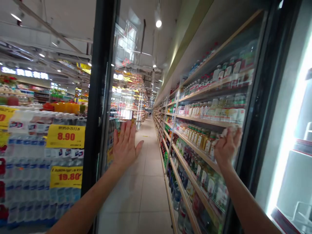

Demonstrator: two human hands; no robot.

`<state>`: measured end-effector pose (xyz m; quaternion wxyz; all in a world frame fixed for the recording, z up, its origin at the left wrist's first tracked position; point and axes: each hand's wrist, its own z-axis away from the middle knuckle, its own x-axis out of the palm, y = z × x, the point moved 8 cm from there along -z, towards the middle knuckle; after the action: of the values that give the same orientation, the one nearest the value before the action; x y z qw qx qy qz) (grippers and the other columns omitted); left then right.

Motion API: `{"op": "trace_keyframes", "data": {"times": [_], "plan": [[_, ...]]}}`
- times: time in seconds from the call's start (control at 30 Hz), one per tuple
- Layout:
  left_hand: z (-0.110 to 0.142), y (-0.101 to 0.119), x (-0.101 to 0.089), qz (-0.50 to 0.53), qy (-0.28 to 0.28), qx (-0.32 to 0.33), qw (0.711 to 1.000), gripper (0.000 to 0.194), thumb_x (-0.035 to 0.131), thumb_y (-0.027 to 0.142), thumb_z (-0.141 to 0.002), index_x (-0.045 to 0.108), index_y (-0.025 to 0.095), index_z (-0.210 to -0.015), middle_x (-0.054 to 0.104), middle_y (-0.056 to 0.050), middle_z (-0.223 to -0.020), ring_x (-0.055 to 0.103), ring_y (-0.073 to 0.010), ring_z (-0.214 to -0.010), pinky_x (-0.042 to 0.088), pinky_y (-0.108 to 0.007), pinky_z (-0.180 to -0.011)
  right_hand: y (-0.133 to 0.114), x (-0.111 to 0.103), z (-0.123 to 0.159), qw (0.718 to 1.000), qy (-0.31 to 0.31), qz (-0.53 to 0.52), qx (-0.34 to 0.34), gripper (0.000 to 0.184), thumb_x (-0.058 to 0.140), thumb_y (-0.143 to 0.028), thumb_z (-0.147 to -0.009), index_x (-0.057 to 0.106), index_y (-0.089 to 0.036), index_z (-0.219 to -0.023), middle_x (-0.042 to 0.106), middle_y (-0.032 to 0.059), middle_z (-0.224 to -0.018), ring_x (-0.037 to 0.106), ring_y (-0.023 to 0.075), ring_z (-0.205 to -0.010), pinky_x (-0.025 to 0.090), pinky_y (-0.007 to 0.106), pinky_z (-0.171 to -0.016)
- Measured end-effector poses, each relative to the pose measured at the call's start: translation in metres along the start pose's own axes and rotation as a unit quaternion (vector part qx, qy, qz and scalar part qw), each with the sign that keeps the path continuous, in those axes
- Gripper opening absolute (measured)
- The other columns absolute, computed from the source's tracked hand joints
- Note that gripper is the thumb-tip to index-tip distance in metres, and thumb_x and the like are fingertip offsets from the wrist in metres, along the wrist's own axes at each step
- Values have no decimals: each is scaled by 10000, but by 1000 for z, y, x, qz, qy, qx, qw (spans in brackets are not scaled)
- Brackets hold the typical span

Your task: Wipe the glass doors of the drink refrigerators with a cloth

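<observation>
Glass door (146, 198), one: tall clear pane in a dark frame, filling the middle of the view from 12 o'clock to 6 o'clock. Frame uprights: left upright (96, 97) at 9 o'clock, right upright (258, 107) at 3 o'clock.

Head view, hands. Left hand (125, 146): at 8 o'clock, back toward the camera, fingers straight and pointing up, thumb held out toward 3 o'clock, nothing in the grasp. Palm faces the pane; whether it touches cannot be told. Right hand (224, 151): between 3 and 4 o'clock, fingers bent over a crumpled white cloth (231, 130), held up at the pane near the right upright.

Head view, seen in the pane. Shelves of bottles (200, 138), several tiers, from 2 to 5 o'clock; whether mirrored or seen through the pane cannot be told. Pale tiled floor (154, 185) at 6 o'clock. Round ceiling lamp (158, 23), lit, at 12 o'clock.

Head view, outside the frame. Stacked packs of water bottles (26, 177), clear with blue caps, at 8 o'clock. Yellow price signs, two of them before the stack: one reading 8.90 (65, 136) at 9 o'clock, one reading 19.80 (66, 177) at 8 o'clock. Upright light strip (287, 143), bright white, at 3 o'clock.
</observation>
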<state>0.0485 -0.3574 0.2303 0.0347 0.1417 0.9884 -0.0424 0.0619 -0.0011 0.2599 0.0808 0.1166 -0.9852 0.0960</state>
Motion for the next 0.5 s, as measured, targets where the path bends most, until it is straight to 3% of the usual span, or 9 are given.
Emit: {"op": "trace_keyframes", "data": {"times": [0.03, 0.1, 0.2, 0.27, 0.33, 0.37, 0.43, 0.47, 0.5], "plan": [[0, 1, 0, 0, 2, 2, 1000, 703, 421, 412, -853, 78, 185, -1424, 190, -130, -1470, 153, -270, -1364, 119, -514, -1091, 8, -3, -4, 999, 22, -2, 35, 508, 330, -199, -842, 375, -136, -1344, 235, 174, -1458, 214, 330, -1346, 252, 595, -1017], [0, 2, -1, -1, 4, 3, 1000, 701, 420, 412, -855, 82, 182, -1424, 191, -133, -1469, 147, -269, -1366, 119, -514, -1091, -20, 5, 0, 999, 14, -19, 25, 519, 342, -213, -847, 348, -130, -1359, 222, 178, -1462, 192, 325, -1354, 256, 584, -1022], [0, 1, 0, -1, 2, 5, 1000, 696, 427, 411, -855, 88, 193, -1423, 193, -126, -1470, 151, -264, -1365, 122, -511, -1090, -119, 30, 34, 982, -86, -57, -158, 549, 394, -189, -841, 303, -196, -1382, 301, 120, -1445, 184, 260, -1366, 252, 512, -1058], [0, -1, 0, -3, 2, 3, 1000, 692, 433, 412, -853, 105, 193, -1422, 207, -126, -1467, 165, -263, -1363, 124, -506, -1092, -152, 36, 56, 949, -138, -70, -273, 556, 413, -148, -827, 326, -260, -1365, 391, 63, -1404, 242, 213, -1350, 211, 472, -1088], [0, -2, -2, -8, 6, 3, 1000, 685, 433, 410, -851, 129, 176, -1419, 230, -136, -1459, 176, -263, -1360, 127, -496, -1093, -127, 29, 46, 955, -124, -50, -265, 537, 419, -144, -818, 377, -291, -1333, 420, 41, -1387, 285, 209, -1332, 177, 485, -1093], [0, -1, -3, -12, 9, 8, 1000, 681, 430, 409, -852, 139, 164, -1417, 243, -143, -1453, 177, -262, -1360, 127, -490, -1094, -97, 23, 28, 974, -94, -27, -206, 511, 420, -170, -820, 402, -283, -1319, 397, 55, -1401, 280, 231, -1333, 178, 510, -1082], [0, 1, -5, -27, 13, 18, 999, 673, 422, 403, -855, 153, 138, -1413, 263, -156, -1443, 168, -260, -1362, 123, -479, -1096, -30, 9, -13, 1000, -9, 15, -19, 500, 379, -207, -823, 414, -173, -1321, 312, 148, -1435, 251, 291, -1339, 212, 558, -1046], [0, 1, -6, -35, 12, 22, 999, 669, 419, 401, -857, 161, 127, -1410, 268, -160, -1441, 163, -259, -1364, 120, -475, -1096, -11, 8, -29, 998, 15, 18, 49, 509, 368, -212, -818, 414, -129, -1319, 287, 186, -1437, 254, 307, -1335, 229, 561, -1036], [0, 2, -6, -41, 11, 23, 999, 664, 416, 400, -859, 170, 120, -1408, 270, -162, -1439, 158, -258, -1365, 116, -472, -1096, -8, 10, -40, 996, 23, 19, 88, 518, 365, -222, -817, 409, -98, -1318, 263, 208, -1441, 244, 323, -1336, 235, 568, -1031]]}}
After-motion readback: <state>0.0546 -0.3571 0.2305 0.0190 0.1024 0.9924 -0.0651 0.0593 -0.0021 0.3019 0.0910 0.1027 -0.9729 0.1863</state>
